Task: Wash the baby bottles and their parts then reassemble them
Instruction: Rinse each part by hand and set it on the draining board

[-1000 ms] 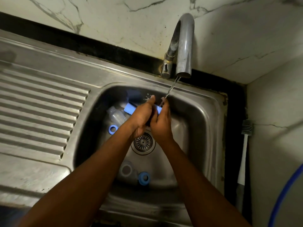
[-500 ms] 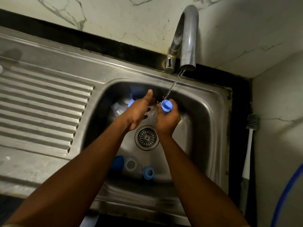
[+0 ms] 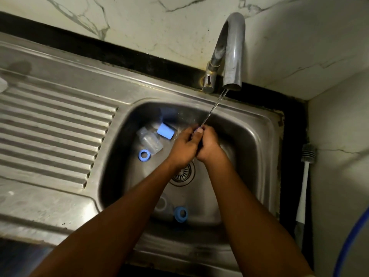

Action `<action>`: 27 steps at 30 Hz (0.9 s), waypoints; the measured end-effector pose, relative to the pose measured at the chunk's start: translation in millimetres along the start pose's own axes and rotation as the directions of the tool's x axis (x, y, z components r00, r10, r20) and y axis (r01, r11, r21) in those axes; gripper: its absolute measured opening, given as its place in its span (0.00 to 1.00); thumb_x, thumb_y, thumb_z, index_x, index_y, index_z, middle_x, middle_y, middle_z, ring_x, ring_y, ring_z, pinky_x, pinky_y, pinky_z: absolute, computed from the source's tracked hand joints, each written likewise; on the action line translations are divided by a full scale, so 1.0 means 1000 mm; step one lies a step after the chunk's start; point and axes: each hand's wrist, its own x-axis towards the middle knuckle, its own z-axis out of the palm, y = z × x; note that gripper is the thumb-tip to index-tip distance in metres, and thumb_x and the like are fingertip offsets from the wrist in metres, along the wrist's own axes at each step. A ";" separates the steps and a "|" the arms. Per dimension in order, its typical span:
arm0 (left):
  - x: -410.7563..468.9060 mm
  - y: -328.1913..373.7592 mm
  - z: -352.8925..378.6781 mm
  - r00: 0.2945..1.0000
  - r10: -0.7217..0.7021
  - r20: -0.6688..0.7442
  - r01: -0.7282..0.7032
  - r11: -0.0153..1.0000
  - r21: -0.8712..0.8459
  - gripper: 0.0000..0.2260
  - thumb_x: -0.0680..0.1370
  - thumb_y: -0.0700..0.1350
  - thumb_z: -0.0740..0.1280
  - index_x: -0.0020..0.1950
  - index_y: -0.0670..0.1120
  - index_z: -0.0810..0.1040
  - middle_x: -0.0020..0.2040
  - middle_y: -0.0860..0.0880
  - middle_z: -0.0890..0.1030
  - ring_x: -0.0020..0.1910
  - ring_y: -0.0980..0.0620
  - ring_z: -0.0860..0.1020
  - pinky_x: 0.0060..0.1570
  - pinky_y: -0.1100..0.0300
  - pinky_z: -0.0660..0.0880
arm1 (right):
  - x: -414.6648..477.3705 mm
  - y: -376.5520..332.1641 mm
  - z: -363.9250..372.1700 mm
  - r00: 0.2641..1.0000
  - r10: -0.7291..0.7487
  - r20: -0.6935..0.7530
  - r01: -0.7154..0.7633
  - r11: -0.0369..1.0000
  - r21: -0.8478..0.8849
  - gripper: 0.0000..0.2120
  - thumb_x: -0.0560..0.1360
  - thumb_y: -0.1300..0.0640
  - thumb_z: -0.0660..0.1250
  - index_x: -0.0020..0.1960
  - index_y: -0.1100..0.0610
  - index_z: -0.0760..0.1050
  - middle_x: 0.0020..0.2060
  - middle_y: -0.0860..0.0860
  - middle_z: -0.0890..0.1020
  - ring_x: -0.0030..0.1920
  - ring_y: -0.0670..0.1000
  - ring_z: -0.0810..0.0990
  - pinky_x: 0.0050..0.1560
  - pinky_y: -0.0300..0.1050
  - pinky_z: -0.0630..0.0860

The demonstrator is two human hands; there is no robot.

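Note:
Inside the steel sink (image 3: 257, 148) my left hand (image 3: 182, 146) and my right hand (image 3: 210, 146) are pressed together under the water stream (image 3: 213, 107) from the tap (image 3: 232, 50). Their fingers curl round a small bottle part that is almost fully hidden; only a pale bluish bit shows between the thumbs. To the left of my hands lie a clear bottle (image 3: 150, 141), a blue cap (image 3: 165, 131) and a blue ring (image 3: 143, 154). Near the front wall lie another blue ring (image 3: 181, 214) and a clear part (image 3: 162, 204), half covered by my left forearm.
The drain (image 3: 184, 173) sits under my wrists. A ribbed drainboard (image 3: 50, 136) stretches to the left. At the right wall a white-handled bottle brush (image 3: 305, 176) stands upright, and a blue hose (image 3: 351, 246) curves along the right edge.
My hands have closed together over the part; the blue ring seen at my right fingertips half a second ago is now hidden. The camera has shifted slightly.

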 end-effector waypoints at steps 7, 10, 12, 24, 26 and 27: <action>0.010 0.000 -0.009 0.955 0.209 -0.211 -0.185 0.974 0.129 0.12 0.82 0.47 0.67 0.64 0.48 0.81 0.54 0.52 0.85 0.54 0.57 0.83 0.58 0.58 0.79 | -0.013 -0.028 0.010 0.981 0.099 0.168 -0.133 0.969 0.209 0.14 0.78 0.61 0.53 0.38 0.62 0.73 0.27 0.57 0.77 0.27 0.54 0.78 0.31 0.40 0.79; 0.002 -0.001 -0.010 0.928 0.243 -0.283 -0.184 0.958 0.220 0.10 0.83 0.46 0.64 0.54 0.47 0.86 0.41 0.51 0.85 0.42 0.60 0.83 0.44 0.62 0.79 | -0.023 -0.026 0.007 0.976 0.094 0.198 -0.122 0.984 0.133 0.13 0.79 0.61 0.56 0.39 0.60 0.75 0.27 0.54 0.79 0.26 0.50 0.79 0.29 0.38 0.78; -0.008 -0.003 -0.005 0.923 0.221 -0.316 -0.164 0.966 0.198 0.13 0.83 0.47 0.63 0.44 0.46 0.85 0.34 0.54 0.82 0.34 0.63 0.80 0.35 0.67 0.74 | -0.032 -0.020 -0.001 0.975 0.081 0.209 -0.088 0.996 0.024 0.13 0.80 0.60 0.59 0.40 0.58 0.78 0.31 0.54 0.82 0.29 0.49 0.82 0.30 0.40 0.79; -0.051 0.057 -0.014 0.987 -0.150 -0.062 0.151 0.989 0.012 0.09 0.79 0.40 0.64 0.51 0.37 0.82 0.47 0.37 0.84 0.47 0.40 0.84 0.38 0.52 0.83 | -0.100 -0.032 -0.032 0.864 -0.325 0.384 0.466 0.229 -0.855 0.07 0.75 0.62 0.69 0.53 0.57 0.78 0.39 0.48 0.78 0.44 0.51 0.81 0.31 0.36 0.66; -0.072 0.083 -0.009 0.993 -0.107 -0.040 0.106 0.994 -0.022 0.11 0.83 0.42 0.62 0.55 0.37 0.80 0.47 0.39 0.84 0.46 0.44 0.84 0.35 0.57 0.82 | -0.122 -0.046 -0.035 0.839 -0.376 0.394 0.475 0.153 -0.866 0.09 0.77 0.59 0.67 0.56 0.59 0.79 0.43 0.53 0.81 0.47 0.54 0.81 0.34 0.38 0.68; -0.083 0.096 -0.006 0.997 -0.050 -0.054 0.047 0.998 -0.040 0.12 0.84 0.43 0.61 0.55 0.37 0.80 0.47 0.40 0.84 0.47 0.44 0.84 0.38 0.56 0.83 | -0.135 -0.052 -0.037 0.820 -0.425 0.384 0.475 0.132 -0.870 0.12 0.78 0.57 0.66 0.60 0.59 0.77 0.49 0.56 0.82 0.51 0.56 0.81 0.39 0.39 0.69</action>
